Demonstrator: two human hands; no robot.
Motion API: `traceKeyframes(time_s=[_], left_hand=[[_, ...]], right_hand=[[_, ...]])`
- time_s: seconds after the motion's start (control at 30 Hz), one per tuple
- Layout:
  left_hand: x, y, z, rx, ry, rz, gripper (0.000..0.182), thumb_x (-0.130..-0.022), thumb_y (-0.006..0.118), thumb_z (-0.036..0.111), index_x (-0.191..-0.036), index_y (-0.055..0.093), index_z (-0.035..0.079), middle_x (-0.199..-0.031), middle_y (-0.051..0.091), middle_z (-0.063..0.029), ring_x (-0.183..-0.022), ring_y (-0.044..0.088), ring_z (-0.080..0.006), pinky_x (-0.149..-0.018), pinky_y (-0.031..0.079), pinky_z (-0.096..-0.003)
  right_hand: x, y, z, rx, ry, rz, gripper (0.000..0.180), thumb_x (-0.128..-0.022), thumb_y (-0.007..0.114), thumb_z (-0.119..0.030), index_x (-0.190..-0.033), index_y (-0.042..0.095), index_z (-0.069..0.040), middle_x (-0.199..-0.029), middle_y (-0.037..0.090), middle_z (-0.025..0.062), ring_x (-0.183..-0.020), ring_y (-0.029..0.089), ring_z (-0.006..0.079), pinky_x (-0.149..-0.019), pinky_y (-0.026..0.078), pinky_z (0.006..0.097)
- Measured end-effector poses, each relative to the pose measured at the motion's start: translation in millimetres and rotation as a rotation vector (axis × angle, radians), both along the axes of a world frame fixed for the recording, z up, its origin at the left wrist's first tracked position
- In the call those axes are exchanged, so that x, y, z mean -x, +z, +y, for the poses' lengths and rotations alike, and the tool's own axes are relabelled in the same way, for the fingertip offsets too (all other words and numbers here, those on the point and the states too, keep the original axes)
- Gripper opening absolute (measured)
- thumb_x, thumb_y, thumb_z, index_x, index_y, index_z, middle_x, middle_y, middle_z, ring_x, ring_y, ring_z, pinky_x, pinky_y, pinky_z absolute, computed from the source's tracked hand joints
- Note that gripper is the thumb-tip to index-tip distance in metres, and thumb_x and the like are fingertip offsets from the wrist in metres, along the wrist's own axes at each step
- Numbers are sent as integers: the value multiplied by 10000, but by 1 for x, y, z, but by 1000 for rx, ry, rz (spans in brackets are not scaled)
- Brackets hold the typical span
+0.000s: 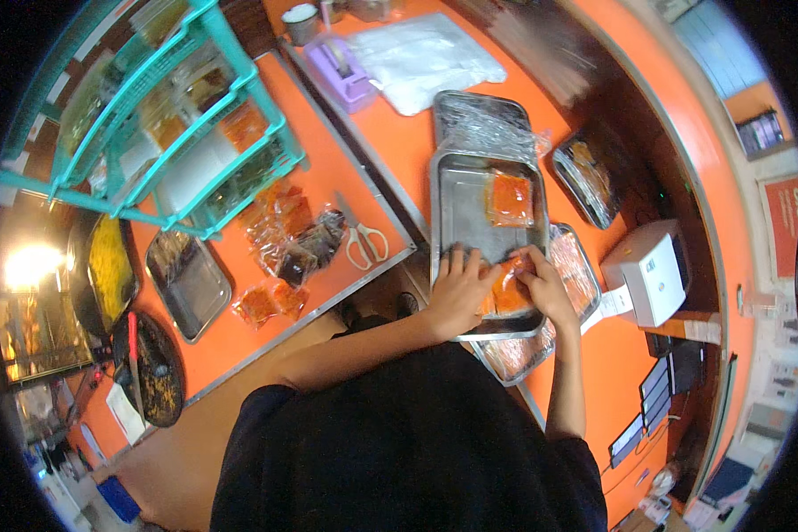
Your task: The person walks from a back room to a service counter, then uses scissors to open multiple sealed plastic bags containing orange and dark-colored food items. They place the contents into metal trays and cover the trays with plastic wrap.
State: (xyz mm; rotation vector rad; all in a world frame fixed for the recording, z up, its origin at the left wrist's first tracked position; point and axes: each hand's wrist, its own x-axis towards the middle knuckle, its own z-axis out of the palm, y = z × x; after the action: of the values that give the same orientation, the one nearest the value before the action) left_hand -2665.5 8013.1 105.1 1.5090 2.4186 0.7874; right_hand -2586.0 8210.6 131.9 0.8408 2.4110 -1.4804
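Note:
A metal tray (462, 219) lies before me with small clear plastic packets of orange-red food in it. One packet group (511, 198) rests near the tray's far right corner. At the tray's near end, my right hand (546, 286) pinches the edge of another orange packet (511, 289) between thumb and fingers. My left hand (462, 292) reaches palm down over the near left of the tray, fingers spread, its thumb close to that same packet. Whatever lies beneath the left palm is hidden.
A film-wrapped tray (482, 120) sits beyond; more wrapped trays (575, 266) (598, 176) lie right, near a white label printer (648, 272). Leftward are white-handled scissors (367, 246), loose packets (276, 219), a teal basket rack (199, 139) and a knife (135, 366). A purple tape dispenser (342, 73) stands at the back.

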Motion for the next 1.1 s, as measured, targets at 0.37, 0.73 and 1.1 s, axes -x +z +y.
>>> traceKeyframes(time_s=[0.37, 0.73, 1.1], left_hand=[[14, 19, -4, -9, -95, -257, 848, -723, 789, 452, -1354, 466, -14, -1245, 503, -275, -1255, 455, -456, -1059, 361, -552], [62, -70, -238, -68, 1218, 46, 403, -821, 747, 300, -1050, 611, -2, -1073, 640, -197, -1031, 611, -383, -867, 493, -484], [31, -163, -317, 162, 1707, 87, 605, -674, 881, 392, -1022, 598, -14, -1107, 523, -251, -964, 532, -392, -861, 464, -495]], right_hand=[[30, 11, -10, -758, 455, 86, 422, -735, 609, 26, -1153, 646, -16, -1231, 621, 209, -1200, 544, 410, -1032, 426, 494], [85, 55, -56, -754, 362, 42, 271, -898, 558, -69, -1144, 672, -58, -1044, 696, 215, -965, 673, 404, -938, 492, 469], [220, -36, -278, -528, 1368, 496, 324, -833, 646, -160, -1153, 682, -123, -1126, 634, 122, -1116, 595, 347, -972, 473, 507]])
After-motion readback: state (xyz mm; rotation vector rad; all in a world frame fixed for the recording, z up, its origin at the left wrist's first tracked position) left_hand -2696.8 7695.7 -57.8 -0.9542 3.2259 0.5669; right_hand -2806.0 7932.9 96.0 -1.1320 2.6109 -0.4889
